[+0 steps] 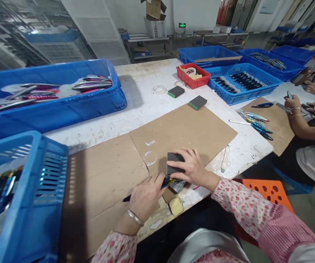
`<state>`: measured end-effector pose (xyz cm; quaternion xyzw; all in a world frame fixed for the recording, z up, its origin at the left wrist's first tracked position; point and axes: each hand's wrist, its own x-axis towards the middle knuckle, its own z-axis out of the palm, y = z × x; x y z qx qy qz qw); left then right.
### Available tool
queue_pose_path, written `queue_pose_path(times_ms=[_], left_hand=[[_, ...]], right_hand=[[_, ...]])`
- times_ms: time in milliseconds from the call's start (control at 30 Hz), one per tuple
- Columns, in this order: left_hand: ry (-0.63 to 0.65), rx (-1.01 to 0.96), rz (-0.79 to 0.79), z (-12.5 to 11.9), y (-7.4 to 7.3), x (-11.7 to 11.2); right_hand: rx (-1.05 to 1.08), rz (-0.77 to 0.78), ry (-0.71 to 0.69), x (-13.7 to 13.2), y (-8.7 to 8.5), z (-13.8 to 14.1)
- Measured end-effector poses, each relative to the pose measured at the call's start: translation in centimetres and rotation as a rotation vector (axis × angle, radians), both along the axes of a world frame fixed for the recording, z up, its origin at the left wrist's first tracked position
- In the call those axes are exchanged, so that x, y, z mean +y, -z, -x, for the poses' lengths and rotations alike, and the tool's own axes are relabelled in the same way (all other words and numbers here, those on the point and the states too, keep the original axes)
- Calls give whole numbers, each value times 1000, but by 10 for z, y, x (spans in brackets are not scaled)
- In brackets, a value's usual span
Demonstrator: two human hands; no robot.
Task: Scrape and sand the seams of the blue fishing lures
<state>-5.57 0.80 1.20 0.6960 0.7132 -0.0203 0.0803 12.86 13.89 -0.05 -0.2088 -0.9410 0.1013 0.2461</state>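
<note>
While the dark slender piece [165, 183] is held above the near edge of the cardboard [185, 128], it is clamped between the thumb and bent fingers of the left hand [146, 193]; its pointed end is left jutting out beneath the palm, and its glossy, yellow-flecked end emerges beyond the thumb. By the fingers of the right hand [192, 166], a matte dark block [173, 157] is grasped along its side and set right by that glossy end; whether the two surfaces are touching cannot be told. A smooth metal bangle [135, 218] is worn on the left wrist. Near the table's edge, a rounded, crumbly-looking yellow lump [176, 206] is seen. The cardboard is brown, creased, and marked with a scratchy white ring. Beyond it, two flat-faced blocks with green sides [176, 91] [197, 102] are placed near a flat white tape ring [159, 89]. Farther off, tape and yellow pieces are held in a red plastic bin [193, 83], beside which dark slender pieces are lined up in a slotted blue crate [245, 95].
</note>
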Motion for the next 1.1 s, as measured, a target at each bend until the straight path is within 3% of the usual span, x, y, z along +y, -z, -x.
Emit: queue_pose_path(times_ms=[133,300,467,667,833,1033,1100], left_hand=[[47,29,-3,0,4,-1],[29,44,-12,0,3,-1],[58,42,-5,-1,-1,-1],[36,81,-31,-2,4,-2],[61,108,-56,-3,5,-4],[36,116,-61,-4,5,-5],[34,110,-57,-5,5,-5]], right_hand=[[5,3,71,1,4,-16],[-43,-38,42,-5,-1,-1],[-12,-3,115,-7,2,-17],[-66,8,80,-10,-4,0],[-35,41,154,-6,0,-24],[-64,-4,80,-11,-6,0],[-37,11,82,-10,-3,-5]])
